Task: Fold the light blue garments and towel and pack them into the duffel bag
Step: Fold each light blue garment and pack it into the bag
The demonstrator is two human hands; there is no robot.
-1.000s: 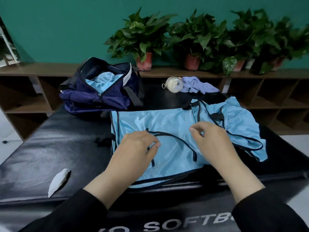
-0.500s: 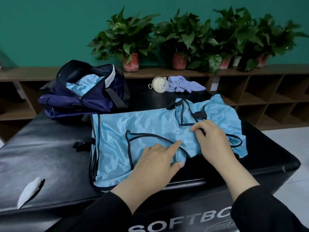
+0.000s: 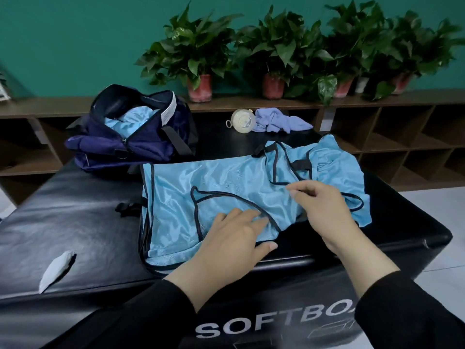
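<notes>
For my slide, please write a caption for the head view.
Left hand flattens light blue garment; right hand pinches it; duffel bag open behind.

Both forearms reach forward from the bottom edge, each in a black sleeve pushed back to bare the wrist. The left hand lies palm down, fingers straight and close together, pointing up and to the right, thumb stretched out flat along the near side (a pressing pose, nothing curled). The right hand sits just beyond and to the right of it, back of the hand up, wrist slightly raised. Its fingers bend inward toward the left, tips drawn close to the thumb as in a pinch; what they hold is not clear.
</notes>
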